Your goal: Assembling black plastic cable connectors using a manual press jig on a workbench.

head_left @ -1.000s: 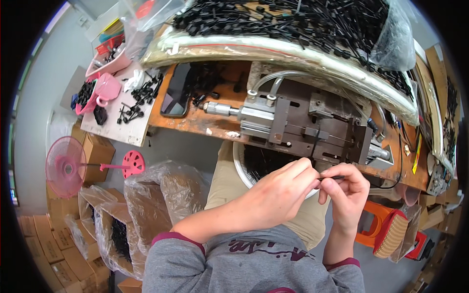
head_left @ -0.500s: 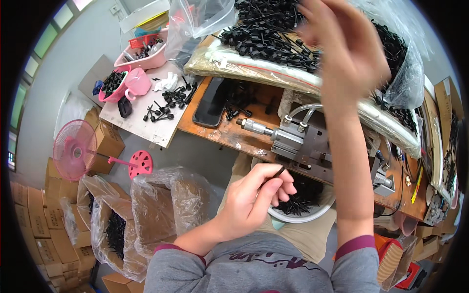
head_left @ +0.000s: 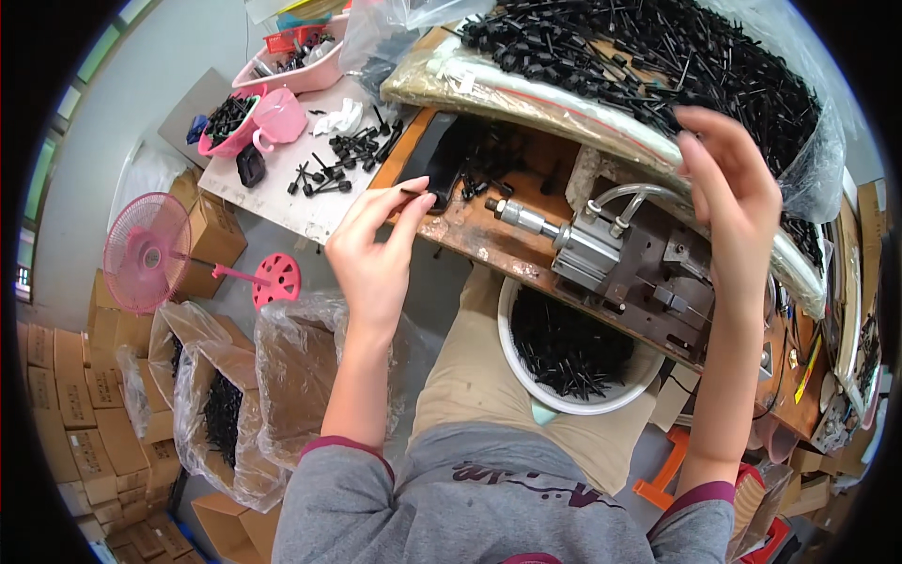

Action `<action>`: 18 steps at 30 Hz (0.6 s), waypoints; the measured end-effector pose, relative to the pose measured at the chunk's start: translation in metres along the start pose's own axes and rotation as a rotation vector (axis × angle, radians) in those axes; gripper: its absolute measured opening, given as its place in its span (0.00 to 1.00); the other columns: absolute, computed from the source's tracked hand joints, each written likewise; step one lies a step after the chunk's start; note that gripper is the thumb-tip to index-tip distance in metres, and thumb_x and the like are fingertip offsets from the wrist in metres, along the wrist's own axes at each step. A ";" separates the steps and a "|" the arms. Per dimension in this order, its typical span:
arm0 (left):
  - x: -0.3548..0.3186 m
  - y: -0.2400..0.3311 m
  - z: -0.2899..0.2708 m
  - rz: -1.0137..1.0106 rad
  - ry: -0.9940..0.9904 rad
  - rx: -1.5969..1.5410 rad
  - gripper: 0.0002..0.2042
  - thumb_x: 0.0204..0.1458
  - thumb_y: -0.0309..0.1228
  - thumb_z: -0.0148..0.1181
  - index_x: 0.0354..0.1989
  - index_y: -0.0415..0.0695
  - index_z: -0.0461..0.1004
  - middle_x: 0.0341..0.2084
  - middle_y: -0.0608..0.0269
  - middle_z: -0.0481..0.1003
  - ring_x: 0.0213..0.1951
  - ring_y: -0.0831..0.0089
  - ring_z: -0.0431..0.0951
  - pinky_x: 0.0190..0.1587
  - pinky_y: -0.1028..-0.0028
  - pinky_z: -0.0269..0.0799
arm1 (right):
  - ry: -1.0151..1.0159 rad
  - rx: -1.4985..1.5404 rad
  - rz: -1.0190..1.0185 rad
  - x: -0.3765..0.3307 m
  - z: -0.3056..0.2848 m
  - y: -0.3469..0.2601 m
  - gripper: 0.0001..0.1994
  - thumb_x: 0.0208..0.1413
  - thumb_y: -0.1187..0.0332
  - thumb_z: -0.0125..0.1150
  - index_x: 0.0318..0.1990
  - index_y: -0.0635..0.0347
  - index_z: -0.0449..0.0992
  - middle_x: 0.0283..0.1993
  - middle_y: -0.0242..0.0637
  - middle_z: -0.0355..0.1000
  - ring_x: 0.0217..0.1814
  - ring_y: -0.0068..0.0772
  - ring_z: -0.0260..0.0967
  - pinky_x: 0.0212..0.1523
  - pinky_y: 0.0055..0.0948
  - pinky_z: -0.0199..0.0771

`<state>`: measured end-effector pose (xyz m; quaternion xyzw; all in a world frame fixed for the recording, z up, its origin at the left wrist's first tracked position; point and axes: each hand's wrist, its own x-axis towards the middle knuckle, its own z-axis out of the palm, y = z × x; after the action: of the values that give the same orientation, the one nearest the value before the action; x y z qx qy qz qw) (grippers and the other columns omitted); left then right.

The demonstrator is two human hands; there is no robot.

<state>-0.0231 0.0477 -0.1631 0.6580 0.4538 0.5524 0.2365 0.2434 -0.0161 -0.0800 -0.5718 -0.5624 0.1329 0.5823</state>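
Observation:
My left hand is raised over the front edge of the wooden bench, thumb and finger pinching a small dark piece; most of it is hidden. A black phone lies just behind those fingertips. My right hand hangs beside the heap of black stemmed parts, fingers curved and apart, with nothing visible between them. Below and left of it sits a metal clamping device with a silver cylinder and clear tubes. A white basket of black pieces rests at my lap.
Loose black parts lie on the white side table, near pink tubs. A pink fan stands at the left. Plastic-lined cartons are on the floor. A padded, plastic-wrapped rim borders the heap.
My left hand has moved from above the basket up and left toward the phone, still pinching. My right hand has come down and right from over the heap. The view has shifted slightly.

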 end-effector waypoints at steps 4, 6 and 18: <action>0.002 -0.036 0.021 -0.037 -0.054 0.143 0.07 0.49 0.23 0.66 0.36 0.37 0.82 0.28 0.65 0.80 0.28 0.83 0.75 0.33 0.81 0.70 | 0.045 0.047 0.163 -0.059 -0.018 0.001 0.08 0.59 0.74 0.59 0.44 0.63 0.78 0.28 0.25 0.72 0.24 0.08 0.62 0.20 0.12 0.50; -0.001 -0.048 0.030 -0.100 -0.066 0.151 0.07 0.47 0.26 0.67 0.35 0.40 0.82 0.28 0.61 0.80 0.25 0.74 0.79 0.32 0.77 0.72 | 0.006 0.070 0.209 -0.079 -0.025 0.003 0.07 0.59 0.75 0.59 0.44 0.64 0.78 0.30 0.27 0.73 0.26 0.10 0.65 0.20 0.11 0.52; 0.005 -0.059 0.060 -0.041 -0.107 0.184 0.08 0.47 0.25 0.68 0.35 0.37 0.81 0.29 0.60 0.80 0.30 0.77 0.80 0.34 0.77 0.75 | 0.053 0.099 0.357 -0.143 -0.038 0.010 0.06 0.58 0.76 0.59 0.41 0.66 0.77 0.34 0.31 0.73 0.28 0.14 0.69 0.23 0.12 0.61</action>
<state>0.0130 0.0913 -0.2255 0.6960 0.5027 0.4677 0.2101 0.2316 -0.1464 -0.1490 -0.6363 -0.4293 0.2468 0.5915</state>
